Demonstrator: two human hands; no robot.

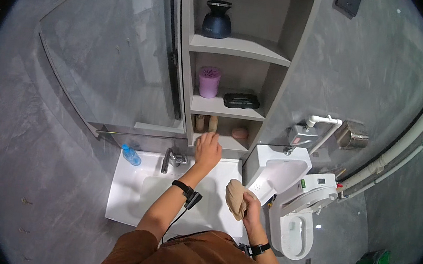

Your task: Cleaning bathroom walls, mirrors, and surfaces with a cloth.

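My left hand (208,150) reaches up over the sink to the front of the lowest shelf (233,142), its fingers stretched out. Just beyond its fingertips stands a small tan cylinder-shaped item (213,123); I cannot tell whether they touch. Beside that item, to the left, is a similar brownish one (199,122). A pinkish rounded object (239,133) lies at the right of the same shelf. Lower down, over the sink's right edge, my right hand (252,211) is closed on a bunched beige cloth (236,199).
A white sink (126,203) with a tap (167,160) and a blue bottle (131,155) lies below the cabinet. Higher shelves hold a purple cup-like container (209,82), a black case (241,101) and a dark blue device (217,22). A urinal (282,173) and a toilet (297,234) stand right.
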